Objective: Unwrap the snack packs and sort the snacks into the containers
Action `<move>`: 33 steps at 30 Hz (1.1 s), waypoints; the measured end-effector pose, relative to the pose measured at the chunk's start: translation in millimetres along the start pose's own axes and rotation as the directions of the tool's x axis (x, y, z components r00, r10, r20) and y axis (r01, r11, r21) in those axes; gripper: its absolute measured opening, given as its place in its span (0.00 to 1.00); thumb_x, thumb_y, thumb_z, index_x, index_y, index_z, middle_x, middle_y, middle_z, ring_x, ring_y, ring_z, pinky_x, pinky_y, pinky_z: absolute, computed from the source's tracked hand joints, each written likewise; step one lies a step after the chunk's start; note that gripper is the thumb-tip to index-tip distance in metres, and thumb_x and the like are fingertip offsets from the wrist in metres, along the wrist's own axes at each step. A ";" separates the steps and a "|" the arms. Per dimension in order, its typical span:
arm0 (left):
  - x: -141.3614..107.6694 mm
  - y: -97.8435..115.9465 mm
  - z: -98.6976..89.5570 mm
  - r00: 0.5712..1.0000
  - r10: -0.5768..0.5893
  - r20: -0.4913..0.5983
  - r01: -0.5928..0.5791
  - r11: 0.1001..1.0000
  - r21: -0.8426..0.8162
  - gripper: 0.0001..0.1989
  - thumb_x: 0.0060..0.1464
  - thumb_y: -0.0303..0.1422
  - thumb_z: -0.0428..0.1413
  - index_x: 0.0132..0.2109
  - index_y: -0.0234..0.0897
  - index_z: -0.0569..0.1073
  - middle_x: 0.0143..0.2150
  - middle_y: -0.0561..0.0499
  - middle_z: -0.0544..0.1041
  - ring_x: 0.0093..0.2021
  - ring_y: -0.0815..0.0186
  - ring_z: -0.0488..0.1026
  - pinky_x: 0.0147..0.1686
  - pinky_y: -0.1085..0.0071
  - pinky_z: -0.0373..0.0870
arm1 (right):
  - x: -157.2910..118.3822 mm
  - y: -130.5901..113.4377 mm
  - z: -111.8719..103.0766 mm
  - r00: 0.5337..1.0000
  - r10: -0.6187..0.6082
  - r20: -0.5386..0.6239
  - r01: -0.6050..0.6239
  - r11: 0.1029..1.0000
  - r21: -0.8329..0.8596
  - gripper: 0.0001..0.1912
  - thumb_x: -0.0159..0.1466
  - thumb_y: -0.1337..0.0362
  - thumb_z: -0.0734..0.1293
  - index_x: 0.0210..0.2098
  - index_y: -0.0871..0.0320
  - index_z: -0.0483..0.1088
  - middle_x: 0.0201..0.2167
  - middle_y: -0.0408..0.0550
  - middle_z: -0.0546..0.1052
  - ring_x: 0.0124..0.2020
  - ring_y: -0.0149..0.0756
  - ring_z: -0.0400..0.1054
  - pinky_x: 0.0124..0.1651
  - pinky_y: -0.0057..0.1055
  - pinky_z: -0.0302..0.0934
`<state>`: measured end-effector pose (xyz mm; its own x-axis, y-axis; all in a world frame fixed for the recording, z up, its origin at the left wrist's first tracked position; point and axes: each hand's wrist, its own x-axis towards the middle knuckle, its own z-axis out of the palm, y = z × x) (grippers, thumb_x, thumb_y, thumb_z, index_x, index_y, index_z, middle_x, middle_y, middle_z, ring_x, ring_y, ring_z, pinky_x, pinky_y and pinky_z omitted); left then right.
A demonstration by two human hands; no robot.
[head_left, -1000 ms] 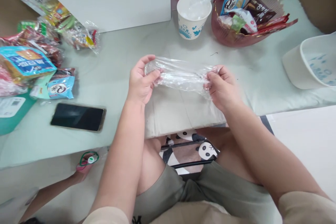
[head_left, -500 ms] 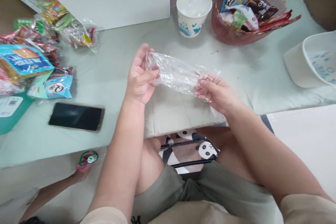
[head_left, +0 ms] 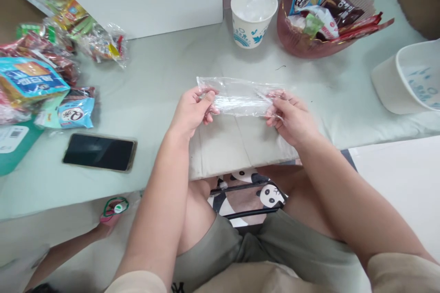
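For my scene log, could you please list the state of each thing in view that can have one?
Left hand: gripping clear plastic
Right hand: gripping it too
Clear plastic: spread between the hands
Phone: face up, screen dark
Paper cup: upright, crumpled film inside
Pink bowl: holding wrapped snacks
White container: open-topped, partly out of frame
Snack packets: heaped

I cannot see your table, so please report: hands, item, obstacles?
Left hand, right hand: gripping clear plastic. It spans between them. Paper cup beyond, apart from hands.
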<state>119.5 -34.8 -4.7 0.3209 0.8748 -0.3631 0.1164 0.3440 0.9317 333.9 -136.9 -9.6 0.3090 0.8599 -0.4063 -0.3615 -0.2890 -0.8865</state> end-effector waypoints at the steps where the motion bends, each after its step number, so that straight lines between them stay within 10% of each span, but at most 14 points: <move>1: -0.6 0.3 -1.0 1.000 0.004 0.019 -0.004 1.000 -0.029 0.04 0.66 0.30 0.57 0.43 0.37 0.77 0.18 0.57 0.74 0.13 0.75 0.66 0.12 0.81 0.58 | 0.2 -0.1 -1.1 1.000 -0.013 -0.001 0.013 1.000 0.026 0.08 0.61 0.62 0.71 0.39 0.54 0.70 0.18 0.36 0.71 0.17 0.26 0.65 0.22 0.23 0.62; 8: -0.7 5.2 -9.3 0.997 0.037 0.072 -0.011 0.944 -0.328 0.05 0.53 0.30 0.65 0.32 0.38 0.76 0.20 0.58 0.71 0.20 0.74 0.73 0.19 0.82 0.67 | 1.9 0.9 -7.1 0.993 -0.116 0.035 0.110 0.984 0.142 0.08 0.60 0.60 0.72 0.36 0.52 0.69 0.21 0.35 0.69 0.21 0.25 0.67 0.27 0.23 0.65; 15: 5.5 0.0 -10.3 0.996 0.091 0.015 -0.083 0.958 -0.274 0.15 0.55 0.39 0.62 0.26 0.36 0.72 0.25 0.53 0.74 0.26 0.71 0.76 0.26 0.77 0.73 | 1.8 7.3 -7.7 0.976 -0.186 0.115 0.194 0.979 -0.064 0.29 0.63 0.35 0.63 0.24 0.55 0.69 0.24 0.48 0.75 0.25 0.35 0.72 0.30 0.34 0.69; 20: 12.6 -10.4 -10.5 0.970 0.204 -0.135 -0.229 0.951 -0.207 0.17 0.45 0.24 0.67 0.41 0.42 0.73 0.31 0.57 0.74 0.32 0.72 0.77 0.37 0.75 0.77 | -8.1 11.7 0.4 0.976 -0.163 0.146 0.197 0.944 -0.265 0.13 0.58 0.57 0.75 0.37 0.54 0.72 0.26 0.41 0.75 0.25 0.30 0.70 0.35 0.33 0.71; 25: 18.0 -16.2 -15.7 0.912 0.342 -0.228 -0.377 0.917 -0.132 0.28 0.50 0.30 0.69 0.55 0.53 0.69 0.48 0.55 0.76 0.41 0.69 0.79 0.42 0.71 0.78 | -12.7 9.9 3.8 0.973 -0.003 0.232 0.074 0.952 -0.298 0.29 0.56 0.64 0.75 0.56 0.54 0.69 0.35 0.44 0.80 0.27 0.32 0.74 0.32 0.32 0.72; 30: 26.0 -23.8 -15.0 0.872 0.411 -0.267 -0.420 0.907 0.024 0.13 0.50 0.33 0.69 0.42 0.46 0.77 0.64 0.52 0.71 0.41 0.69 0.79 0.40 0.72 0.79 | -17.6 6.8 3.7 0.718 0.365 0.593 -0.117 0.903 -0.414 0.14 0.59 0.58 0.75 0.39 0.61 0.77 0.30 0.47 0.81 0.25 0.28 0.73 0.29 0.25 0.68; 33: 25.0 -26.1 -11.4 0.879 0.439 -0.186 -0.409 0.895 0.180 0.09 0.50 0.36 0.68 0.37 0.38 0.80 0.68 0.46 0.67 0.42 0.66 0.79 0.43 0.70 0.79 | -26.0 6.4 4.8 0.615 0.337 0.713 -0.158 0.939 -0.307 0.18 0.61 0.52 0.75 0.41 0.60 0.78 0.28 0.46 0.81 0.24 0.28 0.73 0.26 0.24 0.65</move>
<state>113.7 -18.0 -38.2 0.1588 0.9833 0.0885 0.1416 -0.1114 0.9836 319.3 -159.1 -3.6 -0.5585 0.7318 -0.3906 -0.1185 -0.5364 -0.8356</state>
